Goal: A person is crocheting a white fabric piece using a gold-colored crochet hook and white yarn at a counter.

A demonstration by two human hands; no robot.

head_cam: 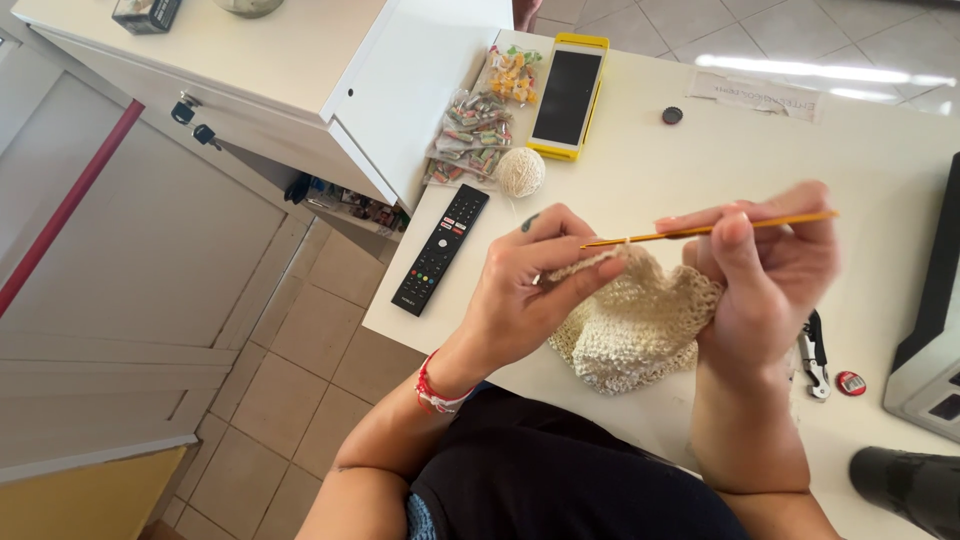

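A cream crocheted piece (635, 330) hangs between both hands above the white table (640, 170). My left hand (530, 285) pinches its upper edge and the yarn strand between thumb and fingers. My right hand (770, 275) holds a thin orange crochet hook (700, 232), whose tip points left into the top stitches. A cream yarn ball (520, 171) lies on the table beyond my left hand. A red bracelet sits on my left wrist.
A black remote control (441, 248) lies near the table's left edge. A yellow-cased phone (568, 95) and bags of small sweets (478, 130) sit farther back. Small clippers (815, 352), a red round object (851, 382) and a dark machine (935, 320) stand at the right.
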